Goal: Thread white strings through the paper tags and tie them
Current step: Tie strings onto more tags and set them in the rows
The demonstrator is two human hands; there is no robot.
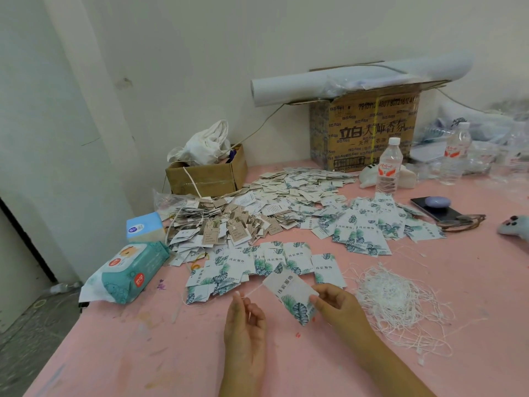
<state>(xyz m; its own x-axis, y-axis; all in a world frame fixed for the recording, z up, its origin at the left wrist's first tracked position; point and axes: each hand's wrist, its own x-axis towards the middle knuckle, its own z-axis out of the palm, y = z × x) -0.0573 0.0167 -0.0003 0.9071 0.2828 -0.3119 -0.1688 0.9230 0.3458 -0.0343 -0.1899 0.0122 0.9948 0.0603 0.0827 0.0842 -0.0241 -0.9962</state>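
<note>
Tags (300,196) spread across the middle of your pink table (143,353), far too many to count: one big loose heap, brown-and-white ones at the left, leaf-print ones at the right and in a rough row nearer you
- big cardboard box (369,133): one, at the back wall, with one white paper roll (329,81) lying across its top
- small cardboard box (206,179): one, back left, white cloth bunched in it
- string tangle (400,299): one loose pile of white strings, just right of your right hand, count not readable
- wipes pack (128,270): one, on the table's left edge; one blue tissue cube (144,226) just behind it
- water bottles: two readable, one (388,167) in front of the big box, one (458,150) further right; the clear plastic beyond is too blurred to count
- phone (432,207): one, right of the heap
- held tag (289,293): one, tilted, between your hands near the front edge; white rectangle, dark printed characters on the upper half, teal-green leaf print on the lower end
- string (254,290): one, running from the held tag's upper left corner to your left fingertips

Left hand (246,319) pinches the string between thumb and forefinger; right hand (337,305) pinches the held tag's right edge; hands apart
</note>
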